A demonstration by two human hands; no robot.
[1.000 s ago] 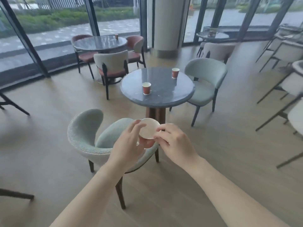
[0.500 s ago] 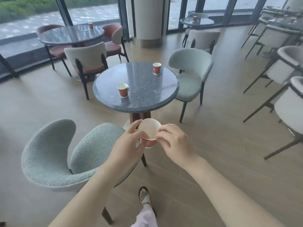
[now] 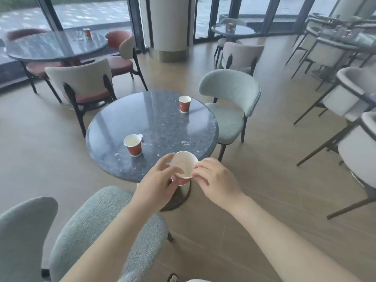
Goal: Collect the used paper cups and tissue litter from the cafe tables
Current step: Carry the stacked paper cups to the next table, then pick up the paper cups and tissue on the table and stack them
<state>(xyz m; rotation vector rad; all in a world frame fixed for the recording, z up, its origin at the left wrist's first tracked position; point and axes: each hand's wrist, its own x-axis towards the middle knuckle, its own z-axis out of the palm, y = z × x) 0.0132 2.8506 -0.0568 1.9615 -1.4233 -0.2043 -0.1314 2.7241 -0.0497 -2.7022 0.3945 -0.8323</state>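
Round grey stone counter (image 3: 162,127) dead ahead, and that's the landmark. On it, a red paper cup (image 3: 133,147) stands upright near the front-left edge, with a scrap of white tissue (image 3: 140,136) just behind its rim. A second red cup (image 3: 184,104) stands upright at the far right of the top. A pale green chair (image 3: 230,102) is tucked in on the counter's right side, a beige-backed chair (image 3: 81,82) sits off its far left, and another green chair (image 3: 97,226) stands in front of the counter's near edge, between it and the person.

Beyond, a second round counter (image 3: 55,45) by the window carries one more cup (image 3: 87,32), and a third one (image 3: 232,30) far back to the right also shows a cup; it is too blurred to say more.

Over the near edge of the main counter, both hands share a held cup (image 3: 184,166), open mouth tipped towards the camera. Left hand (image 3: 158,185) wraps the cup's red body from below, fingers curled around it. Right hand (image 3: 218,181) pinches the white rim on the right side, its fingertips (image 3: 196,173) touching the lip.
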